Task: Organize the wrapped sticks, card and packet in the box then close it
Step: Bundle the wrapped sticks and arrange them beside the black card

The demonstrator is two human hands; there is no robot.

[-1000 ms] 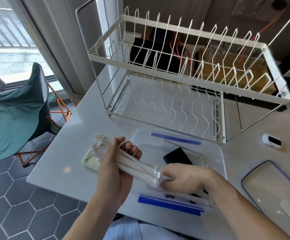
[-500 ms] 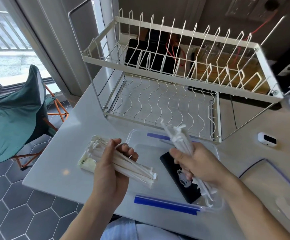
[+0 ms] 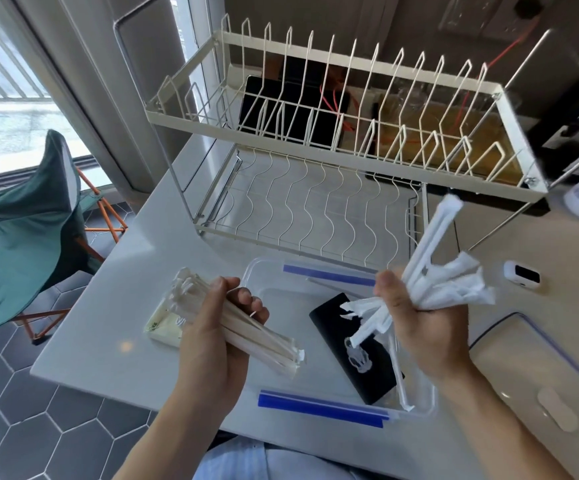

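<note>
Left hand (image 3: 219, 327) clenched around a bundle of wrapped sticks (image 3: 246, 327), held above the white surface (image 3: 108, 348). Right hand (image 3: 416, 327) gripped a second bunch of white wrapped sticks (image 3: 433, 258), raised over the open clear box (image 3: 267, 271). Black card (image 3: 354, 348) lay inside the box; its white print unreadable. Packet (image 3: 165, 325) on the surface left of the box, green marking illegible. Lid (image 3: 537, 372) at right. Dish rack (image 3: 333, 150) behind; green chair (image 3: 21, 220) on the tiled floor.
</note>
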